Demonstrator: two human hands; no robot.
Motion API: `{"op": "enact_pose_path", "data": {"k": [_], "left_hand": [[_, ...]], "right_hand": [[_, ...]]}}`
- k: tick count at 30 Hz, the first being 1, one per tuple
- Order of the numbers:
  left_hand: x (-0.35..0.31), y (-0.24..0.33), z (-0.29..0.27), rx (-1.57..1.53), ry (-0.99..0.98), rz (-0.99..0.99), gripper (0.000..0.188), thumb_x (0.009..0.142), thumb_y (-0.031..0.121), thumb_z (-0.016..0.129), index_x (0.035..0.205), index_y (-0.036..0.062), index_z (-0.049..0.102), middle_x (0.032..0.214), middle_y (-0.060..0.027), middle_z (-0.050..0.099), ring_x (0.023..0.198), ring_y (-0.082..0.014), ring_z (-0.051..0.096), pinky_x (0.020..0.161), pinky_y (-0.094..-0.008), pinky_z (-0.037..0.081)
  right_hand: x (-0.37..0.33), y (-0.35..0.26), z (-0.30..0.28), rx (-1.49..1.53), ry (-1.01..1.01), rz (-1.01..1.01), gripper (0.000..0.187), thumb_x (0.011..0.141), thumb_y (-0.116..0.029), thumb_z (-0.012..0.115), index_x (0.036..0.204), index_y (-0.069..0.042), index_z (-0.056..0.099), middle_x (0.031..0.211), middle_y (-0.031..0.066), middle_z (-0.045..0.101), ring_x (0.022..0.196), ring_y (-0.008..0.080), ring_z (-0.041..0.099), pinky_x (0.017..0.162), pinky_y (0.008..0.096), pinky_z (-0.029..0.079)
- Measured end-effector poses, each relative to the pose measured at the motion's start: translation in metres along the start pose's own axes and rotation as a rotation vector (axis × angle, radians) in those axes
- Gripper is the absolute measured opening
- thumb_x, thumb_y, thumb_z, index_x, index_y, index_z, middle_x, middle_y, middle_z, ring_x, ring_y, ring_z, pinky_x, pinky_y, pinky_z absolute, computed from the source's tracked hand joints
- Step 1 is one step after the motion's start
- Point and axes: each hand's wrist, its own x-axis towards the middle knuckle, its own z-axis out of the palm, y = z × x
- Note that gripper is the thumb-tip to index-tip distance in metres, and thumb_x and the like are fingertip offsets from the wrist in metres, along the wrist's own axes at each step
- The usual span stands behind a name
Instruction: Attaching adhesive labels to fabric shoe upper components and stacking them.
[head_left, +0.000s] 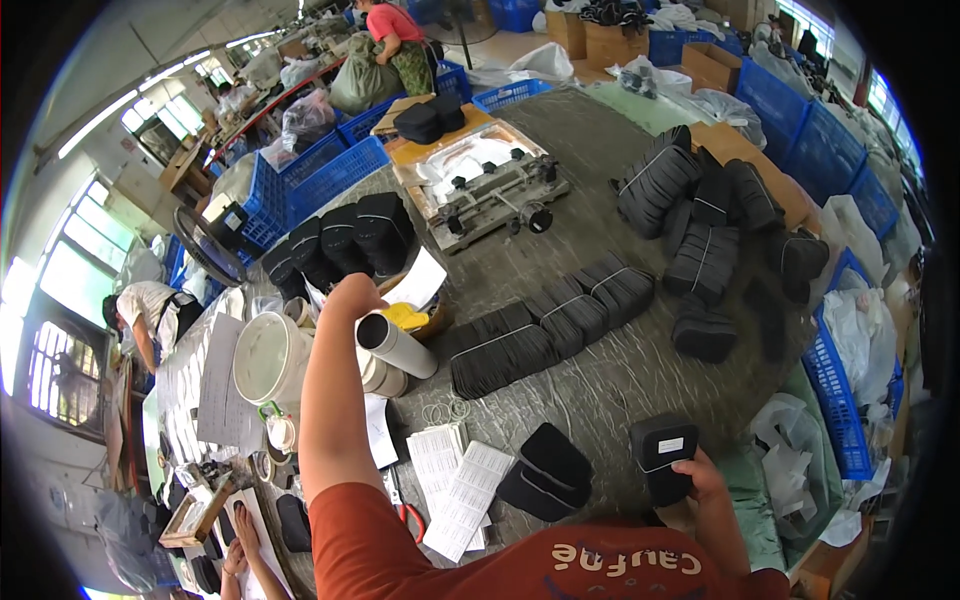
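Note:
My right hand (704, 477) grips a bundle of black insole-shaped pads (664, 450) with a white label and a band around it, at the table's near right. My left arm stretches forward. My left hand (354, 296) is beside a white paper sheet (420, 280) and a yellow cloth-like item (405, 316), close to upright stacks of black pads (340, 240); its fingers are mostly hidden. Between my arms lie another banded black bundle (545, 472), printed label sheets (465, 490) and red-handled scissors (408, 515).
A long row of banded black pads (550, 325) crosses the table's middle, with more bundles (700, 250) at the right. A metal clamp frame (490, 185) stands at the back. A white bucket (272, 358) and a grey-white tube (397, 345) are near my left arm. Another person's hands (243, 545) work lower left.

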Motion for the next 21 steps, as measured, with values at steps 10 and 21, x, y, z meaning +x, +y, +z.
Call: {"op": "enact_pose_path", "data": {"k": [10, 21], "left_hand": [[-0.160, 0.175, 0.012, -1.093, 0.509, -0.112, 0.017, 0.083, 0.013, 0.068, 0.095, 0.0011, 0.069, 0.086, -0.0114, 0.069, 0.077, -0.0185, 0.066, 0.069, -0.0309, 0.050], [-0.170, 0.399, 0.108, -1.814, 0.061, 0.385, 0.108, 0.070, 0.036, 0.081, 0.145, -0.0017, 0.014, 0.141, -0.0187, 0.036, 0.134, -0.0267, 0.031, 0.111, -0.0353, 0.023]], "right_hand": [[0.036, -0.020, 0.038, -1.496, 0.244, -0.458, 0.114, 0.052, -0.029, 0.087, 0.146, -0.013, 0.024, 0.134, 0.0202, 0.038, 0.125, 0.0373, 0.038, 0.103, 0.0491, 0.032], [0.042, -0.018, 0.062, -0.022, -0.312, -0.410, 0.106, 0.070, 0.000, 0.068, 0.151, -0.015, 0.002, 0.139, 0.0103, 0.040, 0.127, 0.0229, 0.042, 0.107, 0.0371, 0.033]]}}
